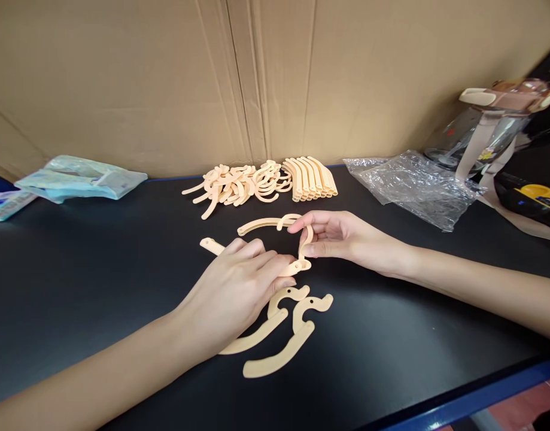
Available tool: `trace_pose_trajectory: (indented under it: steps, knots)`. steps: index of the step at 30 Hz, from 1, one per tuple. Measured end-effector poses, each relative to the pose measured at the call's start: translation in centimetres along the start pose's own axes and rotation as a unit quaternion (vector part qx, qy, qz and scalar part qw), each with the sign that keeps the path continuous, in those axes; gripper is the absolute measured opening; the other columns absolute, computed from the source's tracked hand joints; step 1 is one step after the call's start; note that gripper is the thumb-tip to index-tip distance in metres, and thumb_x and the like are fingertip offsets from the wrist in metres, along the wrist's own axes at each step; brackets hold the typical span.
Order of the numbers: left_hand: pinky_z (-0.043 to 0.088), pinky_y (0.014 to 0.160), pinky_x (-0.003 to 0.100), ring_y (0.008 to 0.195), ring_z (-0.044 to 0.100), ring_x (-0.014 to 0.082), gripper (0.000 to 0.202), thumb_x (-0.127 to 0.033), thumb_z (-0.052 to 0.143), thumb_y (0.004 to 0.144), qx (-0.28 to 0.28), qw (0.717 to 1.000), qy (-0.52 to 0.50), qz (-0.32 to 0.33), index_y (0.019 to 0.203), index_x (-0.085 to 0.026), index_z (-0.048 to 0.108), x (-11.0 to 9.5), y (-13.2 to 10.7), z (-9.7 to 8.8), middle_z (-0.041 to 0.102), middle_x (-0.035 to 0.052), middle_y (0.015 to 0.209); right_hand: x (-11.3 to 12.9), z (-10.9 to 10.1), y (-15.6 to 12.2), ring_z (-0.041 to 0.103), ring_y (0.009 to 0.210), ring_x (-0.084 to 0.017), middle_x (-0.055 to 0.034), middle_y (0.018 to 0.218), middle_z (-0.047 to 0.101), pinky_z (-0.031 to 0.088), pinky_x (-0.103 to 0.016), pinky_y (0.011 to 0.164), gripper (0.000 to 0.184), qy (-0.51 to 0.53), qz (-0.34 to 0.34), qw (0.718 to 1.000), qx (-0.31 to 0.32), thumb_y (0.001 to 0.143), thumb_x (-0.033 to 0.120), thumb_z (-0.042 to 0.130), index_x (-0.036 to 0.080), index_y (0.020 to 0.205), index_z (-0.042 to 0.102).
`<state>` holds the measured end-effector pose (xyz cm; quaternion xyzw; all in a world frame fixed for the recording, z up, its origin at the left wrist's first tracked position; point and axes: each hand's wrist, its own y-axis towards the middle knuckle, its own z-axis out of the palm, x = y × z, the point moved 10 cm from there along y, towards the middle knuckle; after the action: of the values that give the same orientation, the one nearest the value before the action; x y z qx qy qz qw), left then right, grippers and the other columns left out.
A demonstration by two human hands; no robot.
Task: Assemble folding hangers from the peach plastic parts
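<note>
My left hand [239, 281] lies closed over a straight peach plastic piece [210, 245] on the black table [99, 275], fingertips pinching its right end. My right hand [337, 236] pinches a curved peach plastic arm [266, 224] whose end meets that piece at a joint [303, 263]. Two loose curved peach pieces [279, 335] lie just below my left hand. At the back, a jumbled pile of the same hook-shaped pieces [239, 185] sits beside a neat row of several curved pieces [310, 178].
A cardboard wall [257, 78] backs the table. A light blue packet [77, 178] lies at back left, crumpled clear plastic [413, 185] at back right. A clear jug with a pink lid [494, 126] stands far right. The table's blue edge [481, 395] runs bottom right.
</note>
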<state>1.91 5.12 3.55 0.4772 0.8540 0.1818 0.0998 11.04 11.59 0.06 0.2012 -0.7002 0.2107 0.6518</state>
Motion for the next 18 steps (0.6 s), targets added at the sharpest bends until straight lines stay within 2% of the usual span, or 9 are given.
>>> trace_pose_trajectory:
  steps: [6, 11, 18]
  knots:
    - [0.029, 0.064, 0.032, 0.068, 0.048, 0.0193, 0.029, -0.023, 0.035, 0.107, -0.005, 1.0, -0.014, -0.02, 0.094, -0.019, 0.061, 0.4, -0.5, 0.5, 0.059, -0.0019, 0.07, 0.0, 0.2, 0.1, 0.066, 0.079, -0.012, 0.004, 0.08, 0.067, 0.051, -0.033, 0.086, 0.024, -0.024, -0.03, 0.999, 0.007, 0.083, 0.018, 0.071, 0.017, 0.106, 0.062]
    - [0.032, 0.064, 0.033, 0.069, 0.053, 0.0202, 0.023, -0.022, 0.042, 0.104, 0.007, 0.999, 0.004, -0.046, 0.099, -0.016, 0.063, 0.9, -0.6, 0.4, 0.065, 0.0002, 0.077, 0.3, 0.1, -0.1, 0.066, 0.078, -0.011, 0.0034, 0.081, 0.067, 0.053, -0.03, 0.084, 0.018, -0.032, -0.068, 0.997, -0.004, 0.086, 0.02, 0.07, 0.018, 0.102, 0.061]
    - [0.04, 0.063, 0.032, 0.066, 0.057, 0.0187, 0.018, -0.02, 0.047, 0.102, -0.012, 0.997, 0.017, -0.078, 0.095, -0.014, 0.063, 1.3, -0.5, -0.6, 0.066, 0.0005, 0.077, 0.5, -0.1, -0.1, 0.062, 0.072, -0.01, 0.0044, 0.077, 0.064, 0.052, -0.028, 0.078, 0.015, -0.03, -0.059, 0.998, -0.023, 0.083, 0.023, 0.074, 0.018, 0.094, 0.065]
